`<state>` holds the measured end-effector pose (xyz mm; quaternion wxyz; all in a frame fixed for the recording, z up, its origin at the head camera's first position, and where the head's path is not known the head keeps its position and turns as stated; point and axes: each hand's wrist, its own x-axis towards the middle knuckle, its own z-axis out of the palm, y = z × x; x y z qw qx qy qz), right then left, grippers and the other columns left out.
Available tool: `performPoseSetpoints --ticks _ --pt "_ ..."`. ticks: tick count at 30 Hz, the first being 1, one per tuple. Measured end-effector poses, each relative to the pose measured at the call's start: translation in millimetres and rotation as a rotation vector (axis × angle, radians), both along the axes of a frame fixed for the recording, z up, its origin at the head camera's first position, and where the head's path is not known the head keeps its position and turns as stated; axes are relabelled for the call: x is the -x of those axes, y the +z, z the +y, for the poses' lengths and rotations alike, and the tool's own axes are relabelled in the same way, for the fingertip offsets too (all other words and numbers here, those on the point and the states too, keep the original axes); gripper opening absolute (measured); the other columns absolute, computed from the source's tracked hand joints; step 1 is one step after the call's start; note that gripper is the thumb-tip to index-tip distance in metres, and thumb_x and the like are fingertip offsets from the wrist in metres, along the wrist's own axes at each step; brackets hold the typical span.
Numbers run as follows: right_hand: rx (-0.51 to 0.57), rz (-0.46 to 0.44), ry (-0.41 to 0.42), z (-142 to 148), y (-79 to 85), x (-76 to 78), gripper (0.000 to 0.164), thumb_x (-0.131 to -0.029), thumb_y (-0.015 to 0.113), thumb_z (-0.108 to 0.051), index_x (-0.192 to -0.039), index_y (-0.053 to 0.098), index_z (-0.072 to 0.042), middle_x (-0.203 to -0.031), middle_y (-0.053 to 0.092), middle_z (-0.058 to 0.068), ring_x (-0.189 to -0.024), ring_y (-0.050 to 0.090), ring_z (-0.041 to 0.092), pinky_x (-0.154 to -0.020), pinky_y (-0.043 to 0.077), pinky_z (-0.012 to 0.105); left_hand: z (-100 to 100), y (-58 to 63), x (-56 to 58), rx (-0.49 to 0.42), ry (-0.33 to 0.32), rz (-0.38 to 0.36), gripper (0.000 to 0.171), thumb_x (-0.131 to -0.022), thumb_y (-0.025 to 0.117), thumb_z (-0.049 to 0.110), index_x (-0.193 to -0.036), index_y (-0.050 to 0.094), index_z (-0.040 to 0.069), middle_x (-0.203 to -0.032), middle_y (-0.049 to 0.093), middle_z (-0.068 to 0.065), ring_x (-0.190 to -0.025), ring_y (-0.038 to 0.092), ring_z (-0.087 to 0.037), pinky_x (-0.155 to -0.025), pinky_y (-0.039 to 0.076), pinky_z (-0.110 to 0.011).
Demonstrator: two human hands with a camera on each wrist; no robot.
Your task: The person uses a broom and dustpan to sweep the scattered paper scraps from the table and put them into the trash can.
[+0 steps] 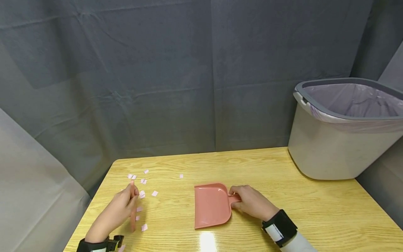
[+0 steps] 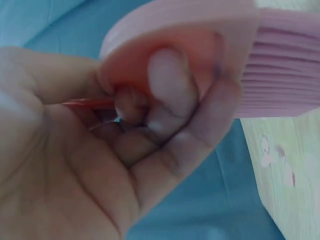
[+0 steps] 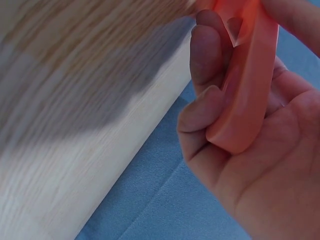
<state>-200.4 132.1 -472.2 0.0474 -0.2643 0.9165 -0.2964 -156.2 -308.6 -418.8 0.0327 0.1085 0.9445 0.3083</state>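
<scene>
A pink dustpan [image 1: 211,205] lies on the table with its straight edge facing left. My right hand [image 1: 252,202] grips its short handle [image 3: 246,95], fingers curled round it in the right wrist view. At the left of the table my left hand [image 1: 121,206] holds a pink hand brush [image 1: 133,210]. In the left wrist view its bristles [image 2: 285,65] point right, and my fingers curl into the hollow of its body [image 2: 200,22]. Small pale pink paper scraps [image 1: 142,194] lie scattered around the brush, several to its right. A lone scrap [image 1: 181,176] sits nearer the dustpan.
A large light bin [image 1: 327,147] with a grey rim and a plastic liner stands at the table's back right. Dark cloth [image 1: 163,87] hangs behind the wooden table [image 1: 252,164]. Pale cloth [image 1: 34,182] is at the far left.
</scene>
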Motion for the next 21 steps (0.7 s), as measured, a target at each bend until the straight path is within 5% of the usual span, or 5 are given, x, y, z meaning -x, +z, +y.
performPoseSetpoints --ticks 8,17,21 --pt "0.023 0.012 0.022 2 0.1 -0.3 0.014 -0.09 0.081 -0.013 -0.097 0.069 -0.013 -0.076 0.054 -0.007 -0.068 0.049 0.008 -0.06 0.04 0.025 21 -2.9 1.1 -0.037 -0.005 0.028 0.007 -0.11 0.051 0.01 -0.107 0.053 0.003 -0.082 0.055 -0.004 -0.065 0.051 -0.011 -0.062 0.042 -0.028" --pt "0.048 0.01 0.046 3 0.4 -0.2 0.013 -0.091 0.08 -0.011 -0.098 0.07 -0.011 -0.078 0.057 -0.007 -0.068 0.049 0.006 -0.06 0.042 0.025 44 -6.1 1.1 -0.076 -0.015 0.051 0.015 -0.106 0.053 0.002 -0.121 0.057 0.002 -0.105 0.067 -0.013 -0.094 0.068 -0.021 -0.073 0.052 -0.029" --pt "0.061 -0.003 0.053 4 0.9 0.4 0.012 -0.091 0.08 -0.011 -0.099 0.07 -0.01 -0.076 0.057 -0.006 -0.066 0.049 0.005 -0.059 0.042 0.024 52 -7.0 2.0 -0.074 -0.038 0.07 0.016 -0.107 0.053 0.004 -0.122 0.058 0.003 -0.111 0.066 -0.013 -0.101 0.066 -0.023 -0.079 0.052 -0.034"
